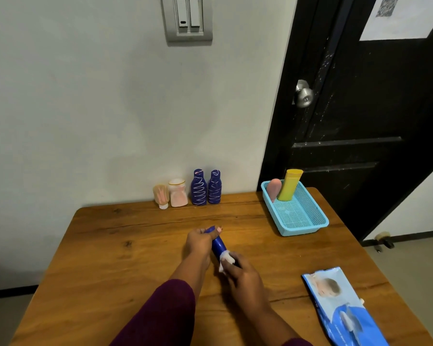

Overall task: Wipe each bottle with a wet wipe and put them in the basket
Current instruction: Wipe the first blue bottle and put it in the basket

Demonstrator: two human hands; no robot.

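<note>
Wooden table (135, 258) set against a pale wall, dark door at rear R.

**Status**
- Blue bottle (218, 245): held over table centre, tilted, cap end away from the person.
- L hand (198, 242): fingers wrapped round the cap end.
- R hand (243, 273): grips the wet wipe (226, 258), bunched round the near end of the bottle.
- Basket (300, 231): rear R of table, holds 2 items upright, a yellow bottle (289, 186) and a pink bottle (273, 189).
- Waiting at the wall, 4 items: tan tube (160, 194), pale pink bottle (177, 193), striped blue bottle A (198, 188), striped blue bottle B (214, 188).
- Wipes pack (343, 308): front R, near the table edge.

**Step in hand (est.):** wiping bottle no. 3 of 7.

**Procedure, recommended**
1. Anchor w/ the L hand; let only the R hand travel.
2. Draw the wipe from base toward cap in 1 stroke, wrapped fully round the body.
3. Rotate the bottle w/ the L hand betw. strokes so no side is missed.
4. Swap grip to the clean end, then wipe the cap area now covered by the L hand.
5. Wet plastic likely slippery: firm grip, low over the table.
6. Stand it in the free front part of the basket.
</note>
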